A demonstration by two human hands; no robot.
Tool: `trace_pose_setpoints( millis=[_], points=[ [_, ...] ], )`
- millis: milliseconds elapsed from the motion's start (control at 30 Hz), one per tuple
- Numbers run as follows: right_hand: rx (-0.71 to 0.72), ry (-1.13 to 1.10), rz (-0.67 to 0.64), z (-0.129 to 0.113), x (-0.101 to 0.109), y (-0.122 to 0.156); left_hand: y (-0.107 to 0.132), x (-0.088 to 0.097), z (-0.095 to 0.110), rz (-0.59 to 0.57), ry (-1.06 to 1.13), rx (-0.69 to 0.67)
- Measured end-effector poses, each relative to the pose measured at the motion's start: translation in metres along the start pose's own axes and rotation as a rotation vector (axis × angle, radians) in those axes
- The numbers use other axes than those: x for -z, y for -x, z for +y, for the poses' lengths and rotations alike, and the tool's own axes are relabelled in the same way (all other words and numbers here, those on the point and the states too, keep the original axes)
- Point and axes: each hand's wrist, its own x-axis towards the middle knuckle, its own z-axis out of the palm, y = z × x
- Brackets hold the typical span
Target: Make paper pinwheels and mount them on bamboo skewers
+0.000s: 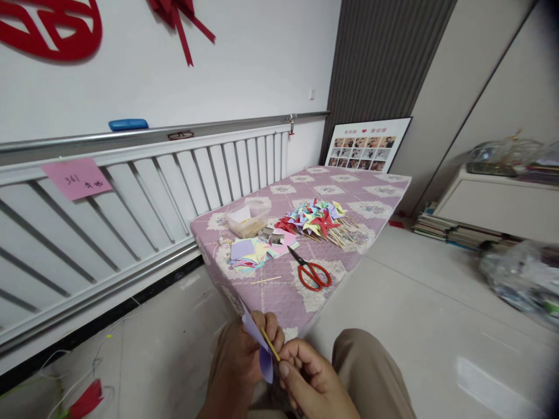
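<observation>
Purple paper [262, 352] (stick [270, 344] across it) pinched between both hands' grip.

The purple paper [257, 343] is folded and stands tilted between both hands, low in the view, in front of the table edge. The thin wooden stick [270, 344] lies slanted across the paper, its lower end at the right fingers.

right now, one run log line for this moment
left hand: holds folded lilac paper piece | right hand: pinches thin wooden stick
</observation>
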Motion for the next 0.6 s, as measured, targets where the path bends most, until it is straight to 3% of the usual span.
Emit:
trace_pose_setpoints(
  millis=[400, 600],
  points=[
    [0.155, 0.223, 0.064, 0.0004, 0.0002, 0.0010, 0.0004, 0.0041, -0.0012, -0.045, 0.021, -0.007],
    [0.230, 0.361, 0.113, 0.0019, 0.0014, 0.0007, -0.0002, -0.0024, 0.0001, -0.040, 0.054, -0.007]
  ],
)
